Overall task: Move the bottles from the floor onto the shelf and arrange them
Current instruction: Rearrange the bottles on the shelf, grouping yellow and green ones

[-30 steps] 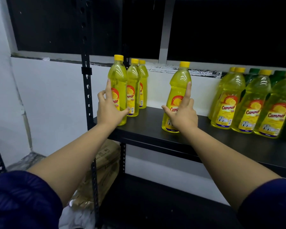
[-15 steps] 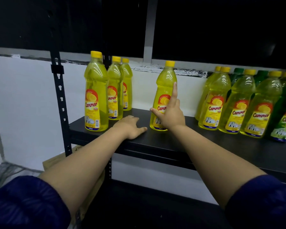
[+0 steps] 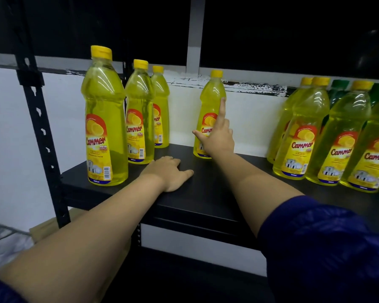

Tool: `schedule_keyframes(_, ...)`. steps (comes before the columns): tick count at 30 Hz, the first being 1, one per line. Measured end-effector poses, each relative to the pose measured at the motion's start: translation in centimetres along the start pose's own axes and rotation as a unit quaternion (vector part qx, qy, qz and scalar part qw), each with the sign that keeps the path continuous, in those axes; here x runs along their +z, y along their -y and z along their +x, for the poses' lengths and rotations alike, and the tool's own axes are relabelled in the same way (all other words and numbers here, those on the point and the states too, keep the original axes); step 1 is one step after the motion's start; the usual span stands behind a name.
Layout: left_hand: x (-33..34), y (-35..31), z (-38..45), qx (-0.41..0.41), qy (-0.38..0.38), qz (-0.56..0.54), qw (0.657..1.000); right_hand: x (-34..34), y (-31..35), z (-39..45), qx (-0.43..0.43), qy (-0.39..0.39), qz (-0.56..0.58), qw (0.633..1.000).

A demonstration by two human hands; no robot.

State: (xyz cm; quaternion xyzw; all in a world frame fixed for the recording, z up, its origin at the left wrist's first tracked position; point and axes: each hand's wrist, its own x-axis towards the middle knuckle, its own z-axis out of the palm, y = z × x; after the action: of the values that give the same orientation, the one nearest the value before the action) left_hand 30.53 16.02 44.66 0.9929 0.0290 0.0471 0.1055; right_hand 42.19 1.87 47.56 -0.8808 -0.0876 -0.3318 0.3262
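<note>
Yellow lone bottle (image 3: 210,110) stood upright on the black shelf (image 3: 217,193); right hand (image 3: 219,138) touched it, fingers spread, index raised. Left hand (image 3: 168,171) rested flat; bottle rows flanked it.

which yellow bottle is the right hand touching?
The lone yellow bottle mid-shelf, standing apart between the left trio and the right cluster; the right hand rests against it.
</note>
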Motion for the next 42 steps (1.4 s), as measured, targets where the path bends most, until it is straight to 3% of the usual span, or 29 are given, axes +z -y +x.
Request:
schedule_keyframes(18,0.1,0.1,0.0,0.008,-0.011,-0.006,1.0,1.3,-0.8,1.8,0.001,0.014,0.037,0.999)
schedule_keyframes(23,0.1,0.2,-0.2,0.002,-0.011,-0.012,1.0,-2.4,-1.3,1.6,0.041,0.095,0.048,0.993)
schedule_keyframes(26,0.0,0.2,-0.5,-0.007,-0.011,-0.019,1.0,-6.4,-0.8,1.0,0.083,0.189,-0.011,0.978)
schedule_keyframes(30,-0.6,-0.3,-1.3,-0.021,-0.004,-0.021,1.0,-12.0,0.0,-1.5,0.162,0.397,-0.08,0.9)
schedule_keyframes(32,-1.2,-0.9,-1.6,-0.035,0.022,-0.021,0.999,-14.3,-0.3,-2.7,0.19,0.458,-0.104,0.862)
schedule_keyframes(35,-3.1,-3.3,-2.2,-0.037,0.078,-0.004,0.996,-17.9,-1.2,-4.0,0.193,0.472,-0.125,0.851)
schedule_keyframes(39,-6.1,-8.2,-3.4,0.022,0.141,0.029,0.989,-22.7,-2.7,-5.1,0.198,0.456,-0.161,0.853)
schedule_keyframes(42,-7.3,-12.1,-4.4,0.03,0.209,-0.005,0.977,-26.4,-4.2,-5.6,0.216,0.437,-0.177,0.855)
